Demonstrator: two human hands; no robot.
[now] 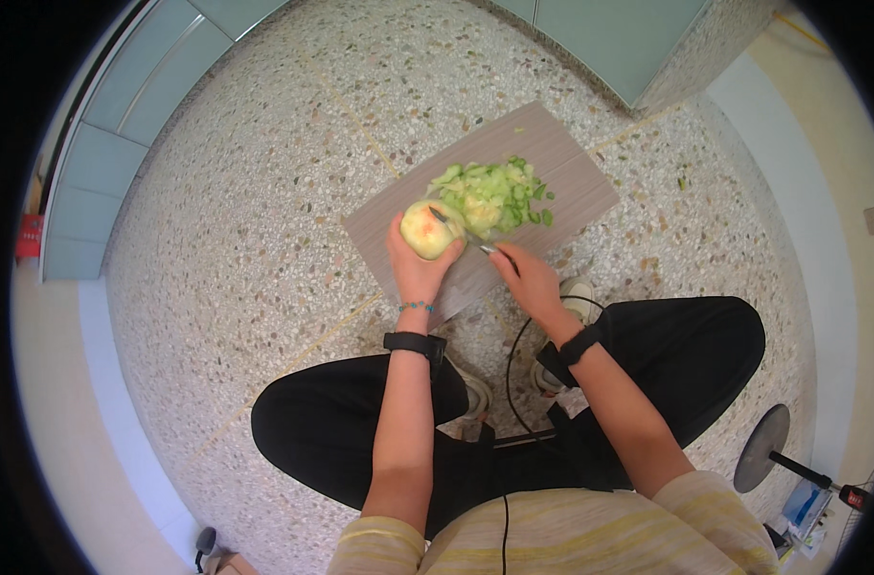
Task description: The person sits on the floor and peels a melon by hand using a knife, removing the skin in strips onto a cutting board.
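Note:
My left hand [417,267] grips a pale, round peeled fruit or vegetable [424,233] with an orange-red patch on its upper face. In my right hand [530,277] is a small metal-bladed tool [483,246], seemingly a knife or peeler; its dark tip shows over the fruit's top and its handle lies in my fist. Part of the blade is hard to make out. Beside the fruit, a heap of green and pale peelings [490,194] lies on a grey-brown wood-grain board [570,169], which rests on the floor.
Speckled terrazzo floor [264,215] surrounds the board. Light green cabinets [99,162] curve along the left, and another cabinet [616,43] stands beyond the board. My shoes [473,392] and a black cable [510,366] are near the board's close edge. A round black stand base [761,447] is at lower right.

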